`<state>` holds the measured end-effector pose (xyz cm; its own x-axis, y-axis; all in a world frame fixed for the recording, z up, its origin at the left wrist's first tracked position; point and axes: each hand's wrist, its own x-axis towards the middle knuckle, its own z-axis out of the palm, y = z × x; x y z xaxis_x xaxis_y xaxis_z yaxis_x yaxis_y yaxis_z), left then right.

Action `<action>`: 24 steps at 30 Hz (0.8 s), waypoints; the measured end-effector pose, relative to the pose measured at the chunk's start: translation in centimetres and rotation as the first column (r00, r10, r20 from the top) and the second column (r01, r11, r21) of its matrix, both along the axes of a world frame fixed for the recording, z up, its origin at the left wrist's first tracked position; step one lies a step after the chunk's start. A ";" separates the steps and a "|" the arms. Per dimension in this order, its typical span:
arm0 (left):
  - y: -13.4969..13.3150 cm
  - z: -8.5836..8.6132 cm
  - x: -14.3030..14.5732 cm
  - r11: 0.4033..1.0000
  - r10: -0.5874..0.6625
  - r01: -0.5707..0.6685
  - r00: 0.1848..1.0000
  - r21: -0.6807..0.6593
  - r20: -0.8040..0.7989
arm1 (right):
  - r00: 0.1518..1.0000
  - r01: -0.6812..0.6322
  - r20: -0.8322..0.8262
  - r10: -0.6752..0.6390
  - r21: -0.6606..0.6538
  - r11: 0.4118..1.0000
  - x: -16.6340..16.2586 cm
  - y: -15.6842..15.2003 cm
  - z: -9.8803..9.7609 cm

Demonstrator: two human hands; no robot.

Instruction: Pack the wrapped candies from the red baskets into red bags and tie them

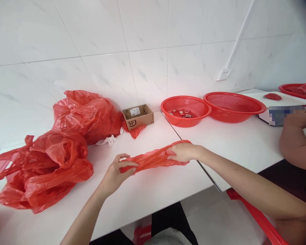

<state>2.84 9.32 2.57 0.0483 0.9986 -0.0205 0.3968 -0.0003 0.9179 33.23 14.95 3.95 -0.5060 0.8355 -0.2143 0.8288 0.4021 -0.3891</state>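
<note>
A thin red plastic bag (pixel 153 159) is stretched sideways between my two hands, just above the white table. My left hand (pixel 117 172) pinches its left end between thumb and fingers. At the other end, my right hand (pixel 182 152) reaches into the bag's mouth, and the rim of the film lies around it near the wrist. The fingers of that hand point left and look spread, partly covered by the red film. Whatever may lie inside the bag cannot be made out.
Large red plastic bags (pixel 56 163) are heaped at left. Behind stand a small cardboard box (pixel 140 119), a red basket (pixel 186 119) with small packets and another red basket (pixel 232 114). White crumpled scraps (pixel 108 140) lie nearby. A co-worker's arm (pixel 294 143) is at right by a blurred device.
</note>
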 end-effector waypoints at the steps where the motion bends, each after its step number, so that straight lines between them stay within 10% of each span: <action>1: 0.1 -0.5 0.3 0.999 -0.043 0.047 0.974 0.011 -0.224 | 1.000 -0.003 0.010 0.003 -0.013 1.000 -0.1 -0.1 0.1; 3: 0.7 -1.6 0.8 0.997 -0.042 0.068 0.853 0.031 -0.520 | 1.000 -0.002 0.019 0.002 -0.016 1.000 -0.4 -0.5 0.2; 10: 3.8 -3.3 0.5 0.999 0.043 -0.029 0.705 0.033 -0.708 | 0.998 -0.057 0.019 0.058 -0.025 0.998 -1.4 -1.8 -0.7; 15: 4.3 -2.9 -1.2 0.999 0.032 -0.029 0.692 0.016 -0.722 | 0.985 -0.169 -0.036 0.169 -0.017 0.985 -2.0 -3.5 -0.8; 19: 3.3 -3.3 -2.3 1.000 0.017 -0.009 0.744 0.015 -0.667 | 0.892 -0.113 -0.414 0.181 0.184 0.976 -1.6 -8.2 0.3; 24: 2.0 -5.6 -3.0 1.000 -0.002 0.012 0.829 0.014 -0.559 | 0.521 0.320 -0.765 -0.379 -0.237 0.917 1.5 -16.9 -5.3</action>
<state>-0.17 11.34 -3.01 0.0404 0.9987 -0.0304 0.8417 -0.0177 0.5396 34.77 -1.94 -1.37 -0.1656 0.9843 0.0607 0.2529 0.1018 -0.9621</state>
